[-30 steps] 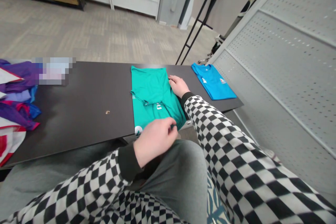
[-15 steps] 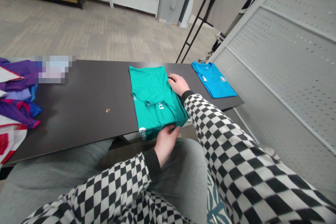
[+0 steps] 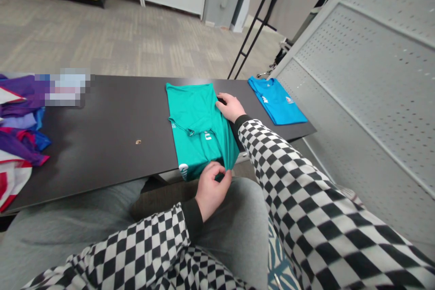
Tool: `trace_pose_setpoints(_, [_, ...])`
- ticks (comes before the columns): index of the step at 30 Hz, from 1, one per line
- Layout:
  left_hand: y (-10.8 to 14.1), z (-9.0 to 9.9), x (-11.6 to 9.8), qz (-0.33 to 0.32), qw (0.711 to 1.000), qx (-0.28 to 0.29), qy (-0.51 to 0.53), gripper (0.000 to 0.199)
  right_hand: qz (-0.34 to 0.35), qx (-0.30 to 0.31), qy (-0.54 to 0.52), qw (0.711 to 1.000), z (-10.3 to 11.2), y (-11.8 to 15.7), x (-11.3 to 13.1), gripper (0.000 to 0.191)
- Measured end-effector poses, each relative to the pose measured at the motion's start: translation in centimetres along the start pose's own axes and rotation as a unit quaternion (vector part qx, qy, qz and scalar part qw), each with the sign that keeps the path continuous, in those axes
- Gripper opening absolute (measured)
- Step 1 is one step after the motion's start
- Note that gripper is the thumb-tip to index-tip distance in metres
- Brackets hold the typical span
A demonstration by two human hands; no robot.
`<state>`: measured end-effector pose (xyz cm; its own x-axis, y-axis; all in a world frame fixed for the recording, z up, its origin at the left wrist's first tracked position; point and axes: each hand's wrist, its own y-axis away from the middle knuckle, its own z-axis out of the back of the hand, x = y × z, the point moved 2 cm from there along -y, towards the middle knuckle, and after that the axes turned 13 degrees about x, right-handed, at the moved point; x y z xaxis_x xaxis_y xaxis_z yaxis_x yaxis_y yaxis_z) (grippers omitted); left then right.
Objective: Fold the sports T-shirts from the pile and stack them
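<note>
A green T-shirt (image 3: 192, 104), partly folded, lies on the dark table (image 3: 112, 122), its lower part hanging over the front edge. White lettering shows on it. My left hand (image 3: 213, 188) pinches the shirt's near right corner between thumb and finger, drawing the cloth into a taut flap. At the shirt's right side, my right hand (image 3: 231, 108) has its fingers and thumb closed on the edge of the fabric; the fingertips are partly hidden.
A folded blue T-shirt (image 3: 278, 102) lies at the table's right end. Purple, white and red garments (image 3: 20, 131) are heaped at the left. A perforated grey panel (image 3: 367, 86) stands along the right, and a black metal stand (image 3: 253, 38) behind the table.
My left hand has taken the shirt's near right corner and pulled it slightly down, stretching the cloth. My right hand has stayed nearly in place.
</note>
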<state>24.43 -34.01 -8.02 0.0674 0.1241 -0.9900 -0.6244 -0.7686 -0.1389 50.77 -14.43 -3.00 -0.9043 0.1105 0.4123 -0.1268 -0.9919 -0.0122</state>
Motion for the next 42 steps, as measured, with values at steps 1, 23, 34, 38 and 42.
trace_pose_setpoints(1, [0.0,0.0,-0.1,0.001,1.000,0.006,0.003,0.028,0.000,0.001,0.000,1.000,0.0,0.0,0.0,0.045])
trace_pose_setpoints(23, [-0.2,0.2,3.6,0.191,0.978,0.050,0.060,0.033,-0.007,0.004,-0.013,1.000,0.1,0.2,0.2,0.044])
trace_pose_setpoints(34, [-4.0,9.7,-8.0,0.170,0.869,0.461,0.060,0.044,-0.004,0.015,-0.014,1.000,0.2,0.1,0.0,0.047])
trace_pose_setpoints(38, [-13.9,16.9,-9.1,0.024,0.977,0.168,-0.133,0.040,-0.005,0.024,-0.009,1.000,0.1,0.0,-0.2,0.050])
trace_pose_setpoints(42, [-21.0,22.4,-5.7,-0.029,0.888,0.102,-0.448,0.047,-0.024,0.023,-0.007,0.999,0.2,-0.1,-0.2,0.057])
